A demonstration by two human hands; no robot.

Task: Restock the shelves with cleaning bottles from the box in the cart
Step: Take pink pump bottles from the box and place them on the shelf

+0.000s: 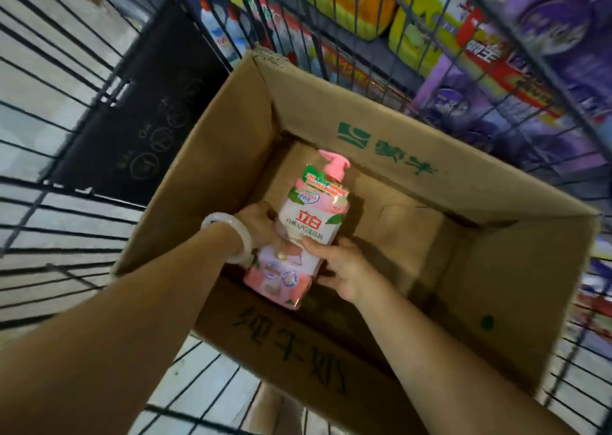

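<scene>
1. One pink pump bottle (308, 222), label reading 立白, is held inside the box (381, 143).
2. Left hand (261, 226) and right hand (337, 265) both grasp it.
3. Box prints 蒙牛 and 纯牛奶; it sits in the cart (82, 80).

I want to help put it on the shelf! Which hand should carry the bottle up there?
Probably the right hand. The shelves stand on the right, beyond the cart, and it already grips the pink bottle from that side. The left hand holds the far side.
</scene>
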